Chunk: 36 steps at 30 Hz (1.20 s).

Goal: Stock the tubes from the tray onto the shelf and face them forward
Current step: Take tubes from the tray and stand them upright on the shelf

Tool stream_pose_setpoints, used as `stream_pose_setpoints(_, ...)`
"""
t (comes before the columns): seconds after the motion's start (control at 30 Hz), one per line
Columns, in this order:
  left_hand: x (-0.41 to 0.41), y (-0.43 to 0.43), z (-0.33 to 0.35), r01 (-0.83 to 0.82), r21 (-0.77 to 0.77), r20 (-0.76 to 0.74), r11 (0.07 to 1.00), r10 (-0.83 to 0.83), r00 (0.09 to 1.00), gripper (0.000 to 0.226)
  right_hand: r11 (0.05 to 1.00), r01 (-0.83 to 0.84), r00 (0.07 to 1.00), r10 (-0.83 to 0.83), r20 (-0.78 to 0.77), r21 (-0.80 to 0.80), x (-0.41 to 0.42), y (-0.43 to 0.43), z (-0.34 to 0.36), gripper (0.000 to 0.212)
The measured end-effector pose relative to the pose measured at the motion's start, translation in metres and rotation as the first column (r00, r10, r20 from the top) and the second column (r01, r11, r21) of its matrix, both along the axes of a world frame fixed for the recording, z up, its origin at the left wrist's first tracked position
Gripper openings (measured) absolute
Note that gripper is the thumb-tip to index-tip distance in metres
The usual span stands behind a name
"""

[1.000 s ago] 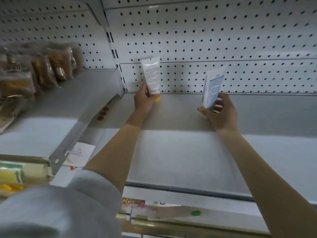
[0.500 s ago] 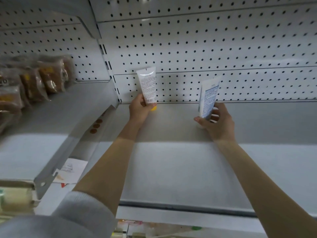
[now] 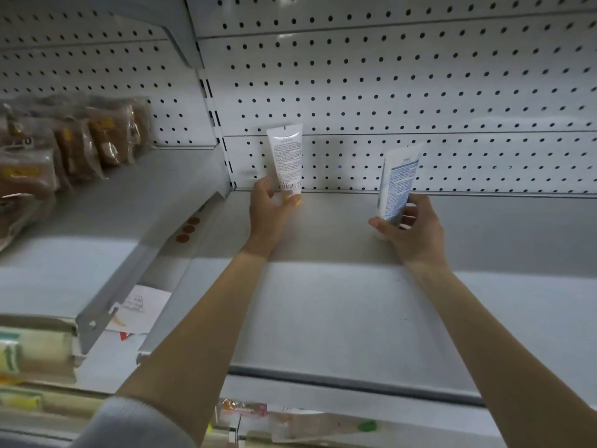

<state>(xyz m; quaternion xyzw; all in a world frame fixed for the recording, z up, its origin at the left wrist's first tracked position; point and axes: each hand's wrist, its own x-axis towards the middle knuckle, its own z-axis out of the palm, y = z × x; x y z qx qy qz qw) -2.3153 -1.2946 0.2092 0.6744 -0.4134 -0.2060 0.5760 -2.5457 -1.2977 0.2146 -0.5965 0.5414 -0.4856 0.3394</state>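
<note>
Gripping low down, the left hand (image 3: 269,215) curls round a white tube (image 3: 286,156) and the right hand (image 3: 410,231) round a blue-printed tube (image 3: 399,182), both upright at the back of the shelf (image 3: 323,302), and they look light, soft and squashy, so best held at the stiffer lower end.

Dim, bluish light; shadow bands the shelf (image 3: 323,318); left-edge packets (image 3: 64,147) blur; wide-angle lines bow.

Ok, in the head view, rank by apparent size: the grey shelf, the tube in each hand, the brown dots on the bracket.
1. Grey shelf.
2. White tube in left hand and blue-printed tube in right hand: look alike, unranked.
3. Brown dots.
</note>
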Motion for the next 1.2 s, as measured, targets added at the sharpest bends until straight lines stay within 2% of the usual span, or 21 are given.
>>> stream_pose_setpoints(0.13, -0.022, 0.026, -0.004, -0.003, 0.05, 0.033, 0.999, 0.001, 0.999, 0.066, 1.0, 0.012, 1.0, -0.012, 0.0, 0.029, 0.0, 0.003, 0.003, 0.056)
stream_pose_setpoints(0.23, -0.042, 0.038, -0.003, 0.039, 0.127, 0.189, 0.991, -0.063, 0.98, 0.051, 0.999, -0.006, 1.0, 0.006, -0.004, 0.042, 0.0, 0.004, 0.003, 0.053)
stream_pose_setpoints(0.37, -0.069, 0.048, -0.001, 0.105, 0.203, 0.308, 0.973, -0.165, 0.937, 0.052, 0.999, 0.018, 0.999, -0.016, -0.047, 0.044, -0.015, -0.002, 0.003, 0.049)
stream_pose_setpoints(0.43, -0.09, 0.048, -0.003, 0.119, 0.31, 0.446, 0.943, -0.254, 0.858, 0.061, 0.996, 0.078, 0.994, -0.075, -0.076, 0.039, -0.039, -0.008, 0.005, 0.05)
stream_pose_setpoints(0.5, -0.117, 0.043, -0.004, 0.067, 0.49, 0.6, 0.869, -0.391, 0.698, 0.065, 0.989, 0.144, 0.984, -0.14, -0.114, 0.029, -0.072, -0.017, 0.007, 0.052)
stream_pose_setpoints(0.57, -0.152, 0.036, -0.003, 0.048, 0.597, 0.634, 0.801, -0.506, 0.585, 0.067, 0.979, 0.203, 0.969, -0.198, -0.147, 0.019, -0.109, -0.026, 0.01, 0.053)
stream_pose_setpoints(0.67, -0.214, 0.033, -0.002, 0.089, 0.667, 0.609, 0.74, -0.61, 0.508, 0.071, 0.958, 0.286, 0.943, -0.278, -0.184, 0.019, -0.16, -0.039, 0.014, 0.054)
stream_pose_setpoints(0.77, -0.251, 0.036, -0.004, 0.097, 0.666, 0.623, 0.74, -0.623, 0.473, 0.072, 0.945, 0.326, 0.926, -0.311, -0.211, 0.038, -0.194, -0.05, 0.018, 0.054)
stream_pose_setpoints(0.87, -0.254, 0.037, -0.007, 0.074, 0.655, 0.644, 0.752, -0.606, 0.467, 0.071, 0.952, 0.303, 0.929, -0.286, -0.235, 0.041, -0.212, -0.061, 0.019, 0.053)
stream_pose_setpoints(1.2, -0.254, 0.039, -0.007, 0.08, 0.627, 0.648, 0.775, -0.576, 0.498, 0.069, 0.97, 0.239, 0.95, -0.224, -0.216, 0.045, -0.213, -0.098, 0.016, 0.055)
